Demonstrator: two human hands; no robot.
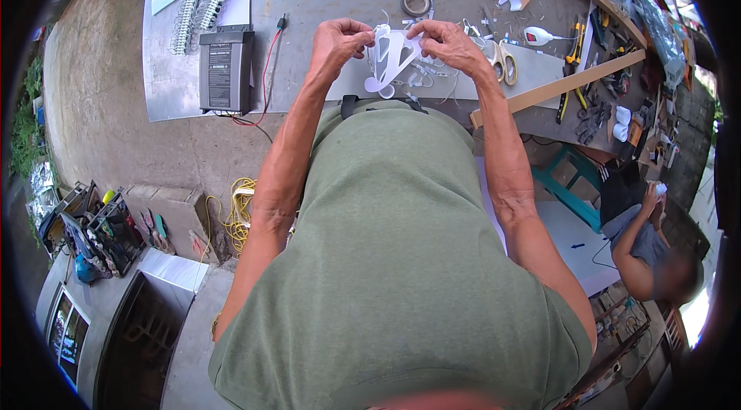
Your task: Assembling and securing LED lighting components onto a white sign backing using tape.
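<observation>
Above the near edge of the metal table I hold a white cut-out piece with slanted bars and a rounded lower end. My left hand is closed, thumb and forefinger pinching the piece at its upper left edge, where thin wire shows. At its upper right edge, my right hand grips it between thumb and curled fingers. Strips of small white modules on thin wires lie beside and partly beneath the piece. A roll of dark tape sits just beyond my hands, and scissors with pale handles are right of my right hand.
At the left stands a grey power unit with red and black leads, near coiled module strips. Brown strips form an angle at the right, around pliers. Another person sits at the right, holding something white.
</observation>
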